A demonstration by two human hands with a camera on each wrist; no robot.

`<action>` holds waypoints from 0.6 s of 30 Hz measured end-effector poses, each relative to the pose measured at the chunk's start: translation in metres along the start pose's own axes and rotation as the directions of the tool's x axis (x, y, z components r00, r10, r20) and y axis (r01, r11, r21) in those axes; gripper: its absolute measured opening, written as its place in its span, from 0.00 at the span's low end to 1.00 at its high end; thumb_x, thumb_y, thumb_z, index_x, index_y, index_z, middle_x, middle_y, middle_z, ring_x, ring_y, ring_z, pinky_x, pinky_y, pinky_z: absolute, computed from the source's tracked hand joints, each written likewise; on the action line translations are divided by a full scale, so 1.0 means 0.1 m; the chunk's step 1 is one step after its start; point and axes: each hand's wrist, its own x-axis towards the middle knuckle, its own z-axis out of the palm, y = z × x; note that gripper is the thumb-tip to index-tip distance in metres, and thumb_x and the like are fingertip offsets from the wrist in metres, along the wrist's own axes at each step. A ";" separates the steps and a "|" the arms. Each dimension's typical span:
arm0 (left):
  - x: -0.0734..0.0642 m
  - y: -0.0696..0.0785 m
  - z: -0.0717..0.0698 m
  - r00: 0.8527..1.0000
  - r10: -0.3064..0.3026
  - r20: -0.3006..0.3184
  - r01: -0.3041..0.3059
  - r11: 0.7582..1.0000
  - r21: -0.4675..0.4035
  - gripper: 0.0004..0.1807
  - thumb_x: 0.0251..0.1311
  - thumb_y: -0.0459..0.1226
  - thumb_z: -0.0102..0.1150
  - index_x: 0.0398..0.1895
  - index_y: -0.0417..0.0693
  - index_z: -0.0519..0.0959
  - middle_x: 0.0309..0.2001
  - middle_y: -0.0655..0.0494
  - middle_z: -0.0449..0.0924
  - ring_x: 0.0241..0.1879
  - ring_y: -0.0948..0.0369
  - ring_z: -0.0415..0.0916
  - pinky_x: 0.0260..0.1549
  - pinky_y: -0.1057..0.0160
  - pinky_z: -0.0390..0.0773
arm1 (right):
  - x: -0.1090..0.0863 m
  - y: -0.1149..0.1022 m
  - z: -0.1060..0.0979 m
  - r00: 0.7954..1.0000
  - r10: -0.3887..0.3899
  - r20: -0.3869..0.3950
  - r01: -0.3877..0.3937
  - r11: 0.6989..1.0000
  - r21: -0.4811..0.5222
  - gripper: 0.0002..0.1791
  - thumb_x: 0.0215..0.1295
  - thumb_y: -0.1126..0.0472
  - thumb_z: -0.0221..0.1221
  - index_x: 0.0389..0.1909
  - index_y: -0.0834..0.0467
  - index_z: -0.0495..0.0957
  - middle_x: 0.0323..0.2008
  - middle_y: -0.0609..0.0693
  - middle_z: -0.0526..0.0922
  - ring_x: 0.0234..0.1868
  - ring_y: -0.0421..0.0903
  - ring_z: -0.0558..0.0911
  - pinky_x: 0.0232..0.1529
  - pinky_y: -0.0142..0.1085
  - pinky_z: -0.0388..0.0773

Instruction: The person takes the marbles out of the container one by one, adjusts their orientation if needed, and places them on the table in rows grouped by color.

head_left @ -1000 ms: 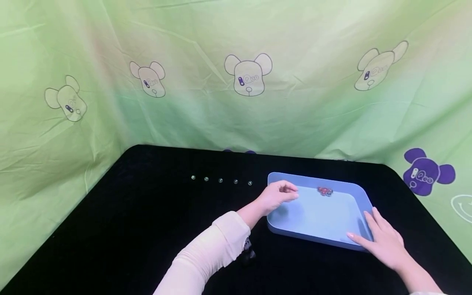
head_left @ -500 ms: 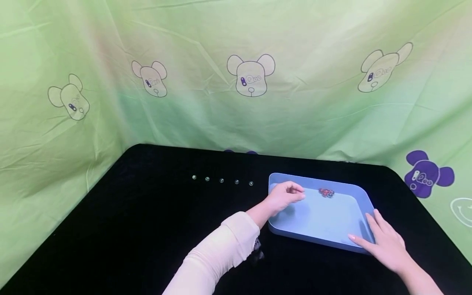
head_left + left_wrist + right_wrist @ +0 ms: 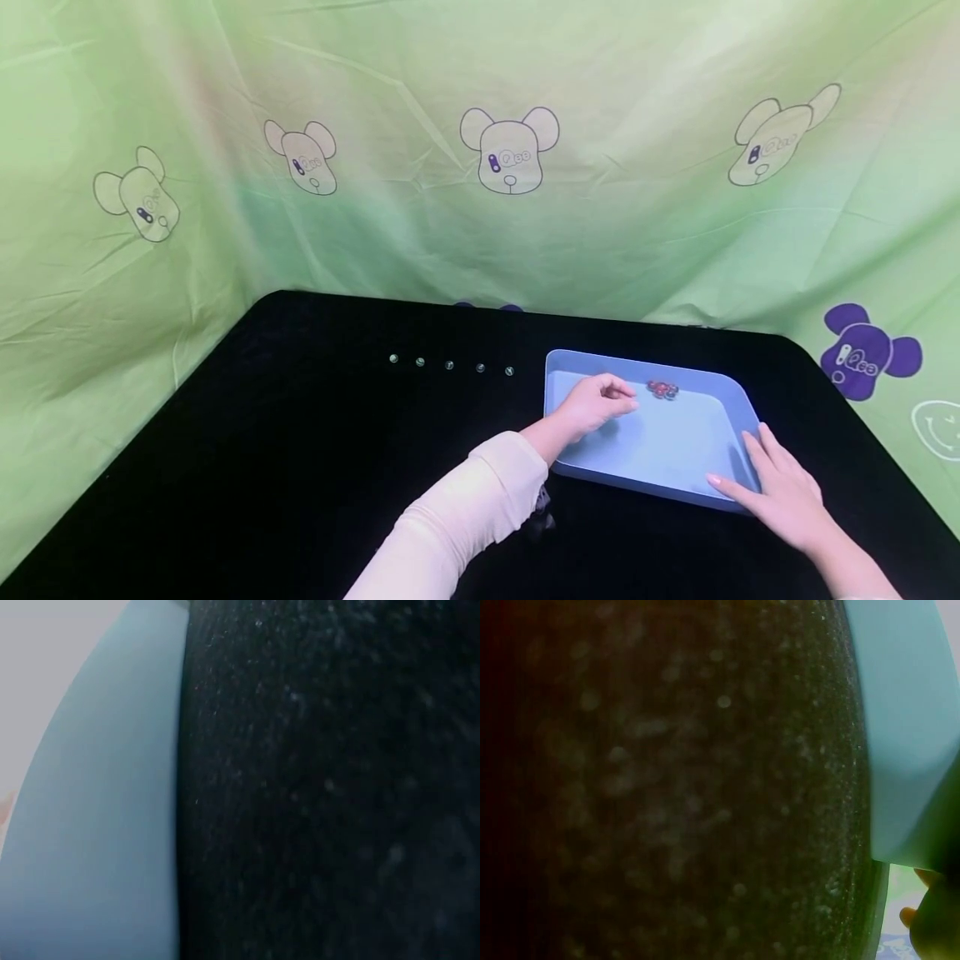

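Observation:
My left hand (image 3: 592,407) hovers inside the light blue tray (image 3: 675,450), left of its middle. Its fingers are bent and the thumb comes near the fingertips; whatever may lie between them is too small or hidden to see. To its right, a cluster of small shiny red and dark glass pieces (image 3: 663,390) lies near the tray's back wall. My right hand (image 3: 783,487) rests on the tray's front right corner, fingers spread and fairly straight, thumb over the front rim. The left wrist view catches the tray's outer wall (image 3: 105,780); the right wrist view catches another stretch of wall (image 3: 907,727).
Left of the tray, several small round greenish glass pieces (image 3: 449,365) stand in a spaced row on the black tabletop (image 3: 262,467). A dark device (image 3: 542,510) shows below my left wrist. Green printed cloth (image 3: 375,225) hangs behind and beside the table.
My left hand has moved rightward over the tray, from near its left rim toward the red cluster. My right hand, the tray and the row of pieces stay in place.

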 end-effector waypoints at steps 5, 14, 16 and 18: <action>0.04 0.03 0.08 1.000 -0.007 0.004 0.007 1.000 0.013 0.06 0.46 0.31 0.61 0.30 0.44 0.77 0.23 0.64 0.73 0.23 0.71 0.68 0.21 0.74 0.67 | 0.00 0.00 0.01 1.000 -0.001 -0.005 0.001 1.000 0.001 0.45 0.55 0.45 0.52 0.58 0.77 0.47 0.61 0.71 0.35 0.58 0.70 0.41 0.43 0.65 0.45; 0.10 0.16 0.15 0.998 0.033 0.050 -0.037 0.996 0.082 0.06 0.46 0.32 0.61 0.29 0.44 0.77 0.23 0.65 0.72 0.24 0.71 0.67 0.22 0.74 0.67 | 0.01 -0.01 0.02 1.000 0.000 0.002 0.000 1.000 0.002 0.46 0.55 0.44 0.52 0.58 0.76 0.47 0.61 0.71 0.35 0.58 0.70 0.41 0.43 0.65 0.45; 0.12 0.19 0.15 0.998 0.037 0.052 -0.042 0.994 0.103 0.05 0.46 0.33 0.62 0.29 0.45 0.77 0.23 0.65 0.73 0.24 0.71 0.67 0.23 0.74 0.67 | 0.01 -0.01 0.02 1.000 0.000 -0.002 0.000 1.000 -0.001 0.46 0.55 0.44 0.52 0.58 0.76 0.47 0.61 0.71 0.35 0.58 0.70 0.41 0.42 0.65 0.45; 0.14 0.21 0.16 0.998 0.041 0.049 -0.047 0.992 0.121 0.05 0.46 0.33 0.62 0.28 0.46 0.77 0.23 0.65 0.73 0.25 0.71 0.67 0.24 0.73 0.67 | 0.01 -0.01 0.01 1.000 0.000 -0.007 0.000 1.000 -0.004 0.46 0.55 0.44 0.52 0.58 0.77 0.47 0.61 0.71 0.35 0.58 0.70 0.41 0.42 0.65 0.45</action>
